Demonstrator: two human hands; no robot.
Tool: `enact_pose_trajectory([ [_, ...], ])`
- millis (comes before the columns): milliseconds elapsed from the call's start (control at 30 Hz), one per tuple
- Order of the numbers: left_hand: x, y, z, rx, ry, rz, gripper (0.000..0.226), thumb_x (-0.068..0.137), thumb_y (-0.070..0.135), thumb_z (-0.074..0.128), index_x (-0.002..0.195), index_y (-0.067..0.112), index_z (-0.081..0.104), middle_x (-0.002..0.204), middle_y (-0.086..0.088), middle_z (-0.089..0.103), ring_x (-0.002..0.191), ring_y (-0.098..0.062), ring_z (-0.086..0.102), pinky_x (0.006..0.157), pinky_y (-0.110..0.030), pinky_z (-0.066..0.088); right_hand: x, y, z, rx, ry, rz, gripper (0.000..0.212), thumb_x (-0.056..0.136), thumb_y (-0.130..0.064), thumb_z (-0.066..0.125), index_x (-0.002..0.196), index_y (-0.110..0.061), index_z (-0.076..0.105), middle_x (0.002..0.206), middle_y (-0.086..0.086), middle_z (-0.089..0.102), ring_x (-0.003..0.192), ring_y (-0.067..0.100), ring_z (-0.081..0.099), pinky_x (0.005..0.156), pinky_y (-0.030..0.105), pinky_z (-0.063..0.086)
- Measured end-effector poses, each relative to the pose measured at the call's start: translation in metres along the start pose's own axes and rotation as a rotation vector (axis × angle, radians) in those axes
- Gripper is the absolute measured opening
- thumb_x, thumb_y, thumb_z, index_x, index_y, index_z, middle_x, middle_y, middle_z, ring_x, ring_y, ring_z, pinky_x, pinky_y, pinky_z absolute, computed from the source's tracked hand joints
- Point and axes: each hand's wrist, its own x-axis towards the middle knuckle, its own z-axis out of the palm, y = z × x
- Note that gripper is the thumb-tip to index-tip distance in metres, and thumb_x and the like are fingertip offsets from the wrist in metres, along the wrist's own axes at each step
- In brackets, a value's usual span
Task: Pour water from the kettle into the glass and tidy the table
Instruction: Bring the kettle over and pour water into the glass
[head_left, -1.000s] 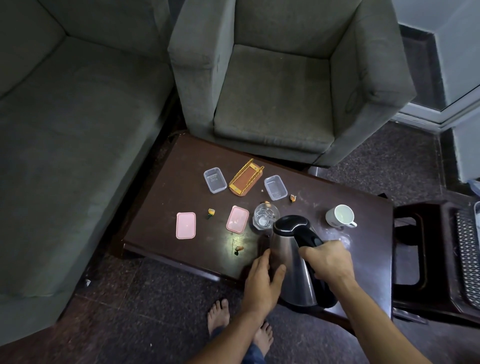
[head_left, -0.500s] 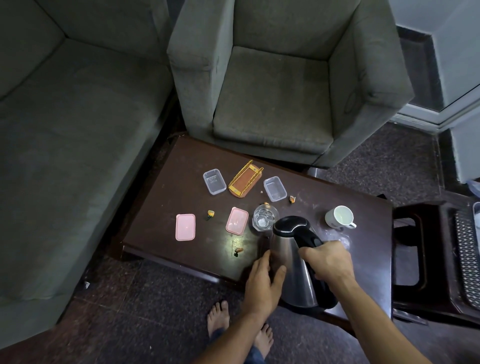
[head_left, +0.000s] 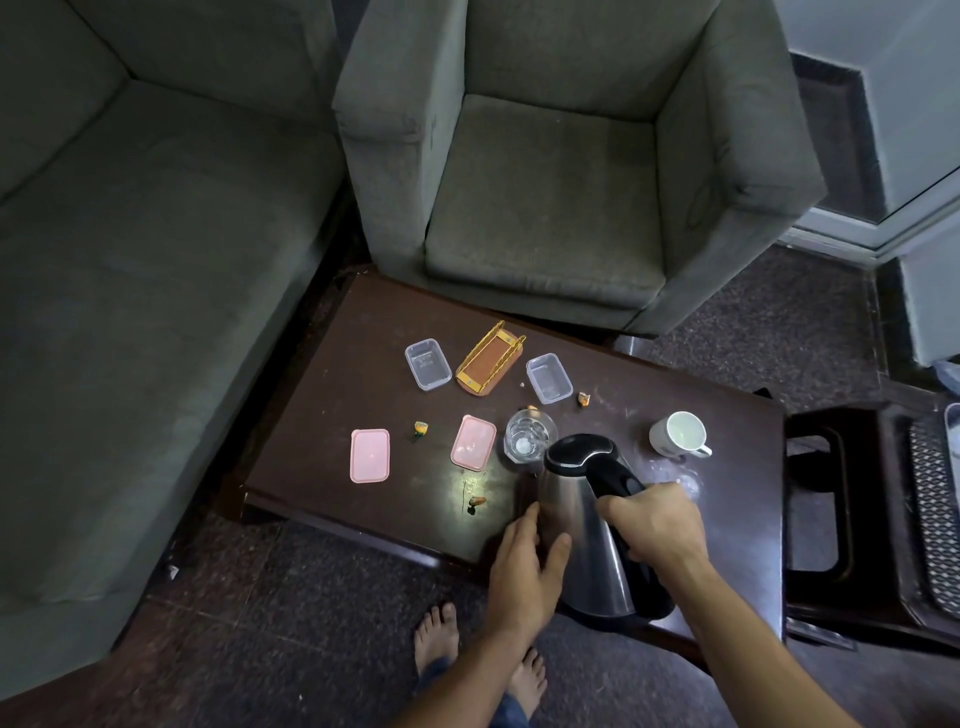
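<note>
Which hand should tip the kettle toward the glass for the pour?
Right. The right hand grips the kettle by its black handle, and the glass stands just beyond it. The left hand only rests straight fingers on the steel side, so it can steady, probably not tilt.

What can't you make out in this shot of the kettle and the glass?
Head view only:
- Spout of the kettle and any stream: hidden behind its own lid and body.
- Water level in the glass: clear, seen from above, too small to judge.
- Lower part of the handle: covered by the right hand.
- The small orange bits on the table: too small to identify.
- The mesh-topped stand: cut off by the right edge.
</note>
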Motion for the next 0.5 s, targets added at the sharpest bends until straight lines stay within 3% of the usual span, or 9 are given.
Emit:
enact_pose_trajectory([
  [500,-0.0017,0.0012,0.0002,0.001,0.001,0.016,0.064,0.099,0.043,0.059,0.156,0.021,0.038,0.151,0.002,0.047,0.126,-0.01,0.057,0.103,-0.038,0.052,-0.0017,-0.0008,-0.0038,-0.004,-0.012,-0.013,0.031,0.054,-0.038,0.066,0.063,-0.008,0.07,0.062,0.009,0.072,0.061,0.031,0.073,0.063,0.046,0.065],
])
